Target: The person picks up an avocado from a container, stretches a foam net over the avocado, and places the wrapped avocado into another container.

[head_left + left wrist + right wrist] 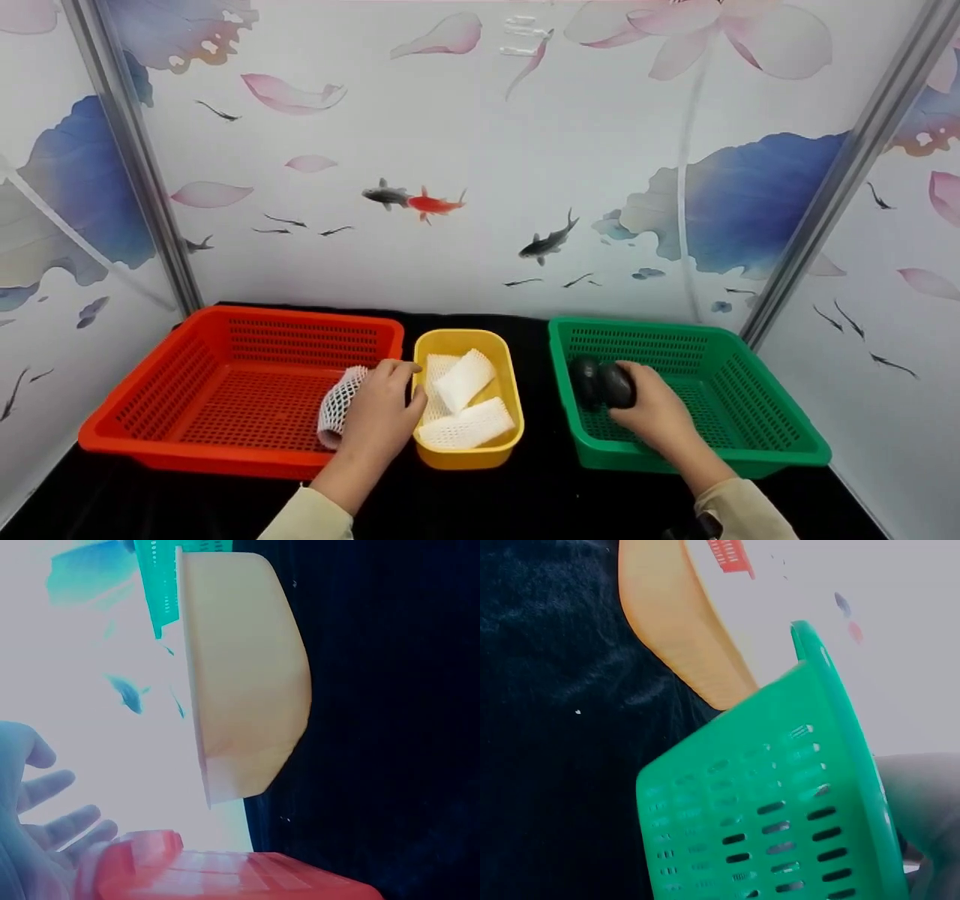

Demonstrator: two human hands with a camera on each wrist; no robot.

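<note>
In the head view my right hand (656,409) reaches into the green basket (780,435) and grips a dark oval fruit, probably an avocado (617,385). A second dark avocado (583,379) lies against it on the left. My left hand (384,409) is over the red basket's right rim, its fingers loosely spread near the yellow bin (517,405). Beside that hand, in the red basket (150,451), sits a white foam net sleeve (341,405) around something dark. The left wrist view shows the left fingers (64,829) apart, holding nothing. The right wrist view mostly hides the right hand behind the green basket.
Several white foam net sleeves (466,381) lie in the yellow bin between the two baskets. Everything stands on a black cloth (540,495). A patterned panel (480,270) rises behind, with side panels at left and right.
</note>
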